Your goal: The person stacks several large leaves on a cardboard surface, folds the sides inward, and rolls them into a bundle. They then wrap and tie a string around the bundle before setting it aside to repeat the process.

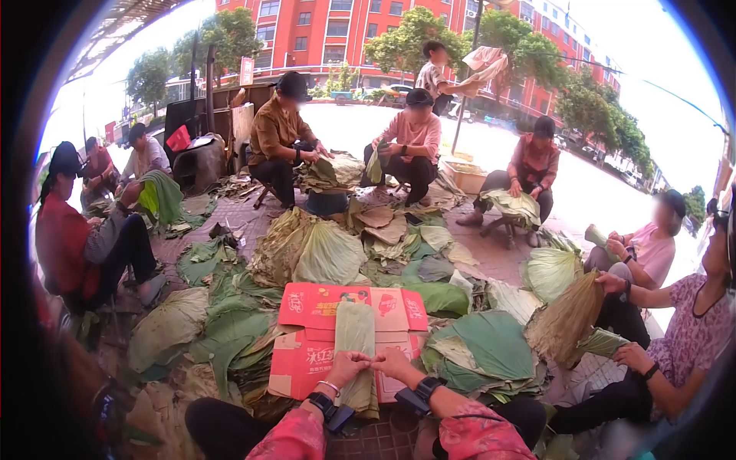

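Observation:
A long folded dried lotus leaf [355, 326] lies lengthwise in front of me on flattened red cardboard [300, 368]. My left hand [349, 369] rests over the leaf's lower half, its fingers closed in a pinch at the right edge. From the other side my right hand [394, 363] comes in, also pinching at that edge, and the fingertips of both hands meet there. The exact bit of leaf between them is too small to make out. Both wrists carry black devices.
Green leaf stacks [483, 349] lie right of the cardboard, more leaves [230, 330] to its left. A big dried leaf pile [307, 249] stands beyond. Several people sit around handling leaves; one person's hand [611, 282] at right holds a brown leaf bundle [567, 318].

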The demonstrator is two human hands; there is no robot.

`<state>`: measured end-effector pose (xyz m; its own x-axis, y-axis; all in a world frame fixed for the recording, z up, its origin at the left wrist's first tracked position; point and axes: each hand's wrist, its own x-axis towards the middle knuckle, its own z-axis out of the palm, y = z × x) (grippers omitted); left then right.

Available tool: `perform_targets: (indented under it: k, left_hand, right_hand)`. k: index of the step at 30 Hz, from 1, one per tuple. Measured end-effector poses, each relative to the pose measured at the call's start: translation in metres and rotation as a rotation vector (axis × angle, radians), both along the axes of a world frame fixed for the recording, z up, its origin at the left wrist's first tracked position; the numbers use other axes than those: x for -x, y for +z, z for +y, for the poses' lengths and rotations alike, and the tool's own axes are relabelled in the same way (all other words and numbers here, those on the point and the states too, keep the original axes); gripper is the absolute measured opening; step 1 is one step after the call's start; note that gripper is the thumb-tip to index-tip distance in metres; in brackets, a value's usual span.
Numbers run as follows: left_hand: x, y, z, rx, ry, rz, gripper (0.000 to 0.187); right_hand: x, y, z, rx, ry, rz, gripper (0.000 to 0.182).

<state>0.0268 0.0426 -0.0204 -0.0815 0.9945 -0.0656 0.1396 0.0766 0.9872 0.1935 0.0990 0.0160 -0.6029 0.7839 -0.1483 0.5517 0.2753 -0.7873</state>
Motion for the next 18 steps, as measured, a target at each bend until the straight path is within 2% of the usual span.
perform_targets:
  k: [1,4,7,10,13,16,18]
  left_hand:
    - [0.002,0.002,0.0,-0.002,-0.029,0.005,0.014]
    - [0.004,0.003,0.001,-0.02,-0.096,0.022,0.014]
    - [-0.001,0.001,0.002,-0.042,-0.09,0.029,0.014]
    - [-0.004,0.002,0.002,-0.012,-0.047,0.008,0.013]
    - [-0.005,0.001,0.003,0.032,-0.039,-0.062,0.012]
    - [0.002,-0.002,0.006,0.068,-0.093,-0.147,0.012]
    - [0.004,0.0,0.005,0.06,-0.127,-0.152,0.013]
  right_hand:
    - [0.0,0.001,-0.001,0.057,-0.017,0.002,0.022]
    - [0.002,-0.021,0.004,-0.236,-0.015,0.046,0.022]
    - [0.004,-0.034,0.01,-0.33,-0.015,0.034,0.018]
    - [0.006,-0.013,0.006,0.187,-0.083,0.061,0.017]
    - [0.002,-0.004,-0.001,0.41,-0.136,0.174,0.017]
    - [0.002,-0.012,-0.012,0.208,-0.059,0.126,0.019]
    - [0.001,-0.012,-0.017,0.277,-0.074,0.138,0.019]
